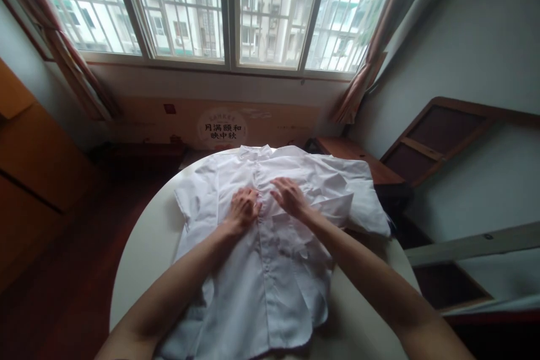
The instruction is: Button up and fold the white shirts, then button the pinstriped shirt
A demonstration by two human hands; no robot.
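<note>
A white short-sleeved shirt (240,270) lies front up on a round white table (141,250), its collar at the far edge and its button strip running toward me. My left hand (245,207) rests on the upper front, just left of the buttons, with fingers somewhat bent and nothing seen in its grasp. Just right of the strip, my right hand (289,196) lies on the cloth with its fingers spread. Wrinkles cross the right half of the shirt. More folded white cloth (369,202) sits under and beside the right sleeve.
Beyond the table are a printed banner (261,124) on the wall and a barred window. An orange-brown cabinet (37,163) stands at the left. At the right are a low wooden table (358,157) and a wood-framed panel (439,129) by the wall.
</note>
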